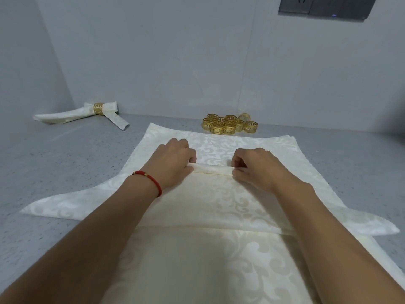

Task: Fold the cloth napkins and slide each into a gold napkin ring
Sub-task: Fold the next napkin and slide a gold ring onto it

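Two hands, left hand [173, 160] and right hand [254, 165], each pinch the narrow rolled fold of a cream damask cloth napkin [210, 200] spread mid-way across the speckled grey tabletop [54, 163]. Shiny gold openwork napkin rings [229, 125] cluster at the tabletop's far edge; toward its far left corner lies a finished rolled napkin in a gold ring [81, 113].

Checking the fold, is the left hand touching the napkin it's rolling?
Touching. The head view shows the left hand pinching the napkin's rolled edge.
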